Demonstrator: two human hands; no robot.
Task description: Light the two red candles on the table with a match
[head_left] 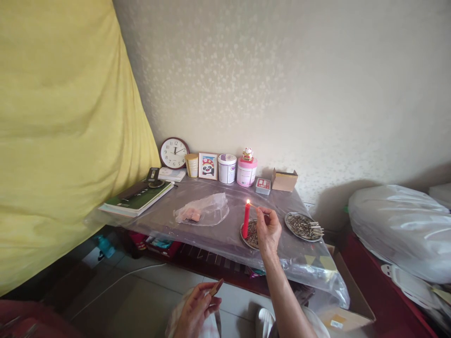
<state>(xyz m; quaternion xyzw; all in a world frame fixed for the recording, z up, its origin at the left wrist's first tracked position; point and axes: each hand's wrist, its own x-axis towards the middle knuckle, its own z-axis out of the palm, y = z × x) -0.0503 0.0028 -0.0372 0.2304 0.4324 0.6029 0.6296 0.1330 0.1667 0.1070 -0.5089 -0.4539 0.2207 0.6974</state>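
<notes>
A red candle [245,220] stands upright on a round metal dish [252,240] whose surface is covered in dark bits. My right hand [268,230] pinches a thin matchstick [253,205], its tip at the candle's wick, where a small flame [248,202] burns. Low in front of the table, my left hand [197,305] holds a small brown matchbox [216,287] between thumb and fingers. Right of the candle lies a second metal dish [296,223] with several matchsticks [316,229] at its right edge.
A crumpled plastic bag [211,211] with something pinkish inside lies on the plastic-covered table [155,213]. Books [139,199] lie at left. Along the wall stand a clock [174,153], a framed panda picture [208,166], tubs [227,169] and a small cardboard box [283,180]. A yellow curtain [70,117] hangs at left.
</notes>
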